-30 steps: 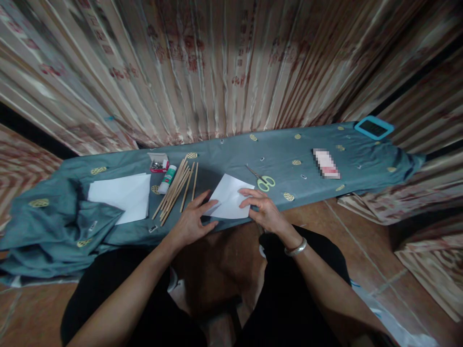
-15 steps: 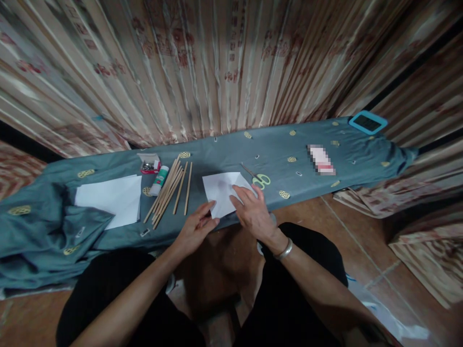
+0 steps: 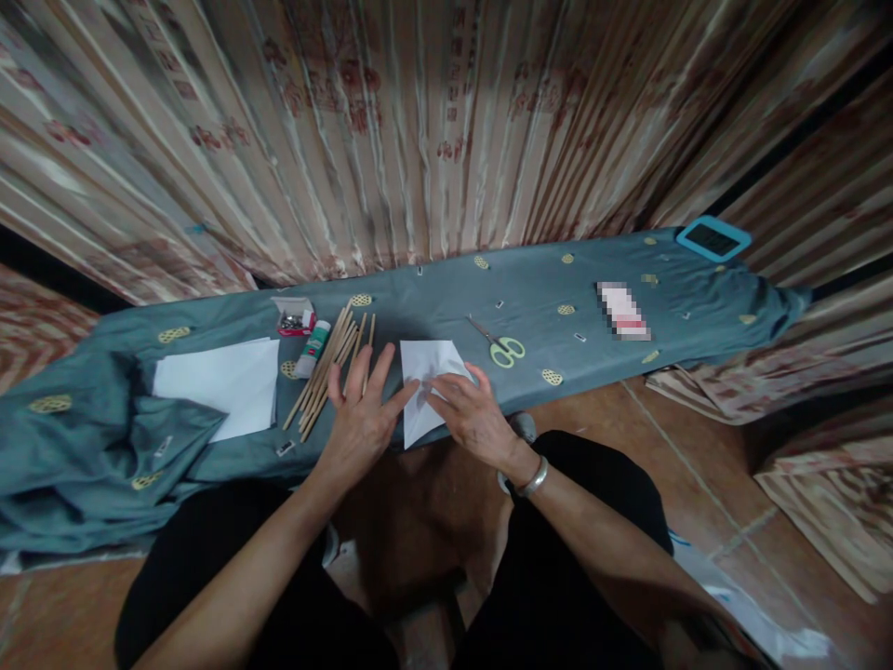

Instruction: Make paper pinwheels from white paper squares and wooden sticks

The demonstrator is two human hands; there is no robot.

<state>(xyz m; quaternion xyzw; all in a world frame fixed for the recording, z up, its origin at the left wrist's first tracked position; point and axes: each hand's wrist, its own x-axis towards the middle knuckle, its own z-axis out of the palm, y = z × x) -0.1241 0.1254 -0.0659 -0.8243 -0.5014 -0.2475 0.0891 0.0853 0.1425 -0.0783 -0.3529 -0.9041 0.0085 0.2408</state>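
A white sheet of paper [image 3: 427, 358] with a folded-over corner lies in front of me at the near edge of the cloth. My left hand [image 3: 363, 419] is spread wide at the sheet's left side, its thumb reaching onto the paper. Flat on the right part of the sheet rest the fingers of my right hand [image 3: 478, 419], which wears a silver bracelet [image 3: 536, 477] at the wrist. Some of the paper is hidden beneath these fingers. Green-handled scissors [image 3: 506, 351] lie just beyond my right hand. Several wooden sticks [image 3: 325, 372] are by my left fingertips.
A glue stick [image 3: 313, 350] and a small open box of metal bits [image 3: 294, 318] sit left of the sticks. Farther left is a stack of white paper [image 3: 223, 381]. A blue-framed digital clock [image 3: 713, 239] stands far right on the patterned cloth [image 3: 433, 298]. Curtains hang behind.
My left hand has opened its fingers and moved up and left over the sheet's edge. The paper has turned and looks narrower. My right hand has slid slightly left.
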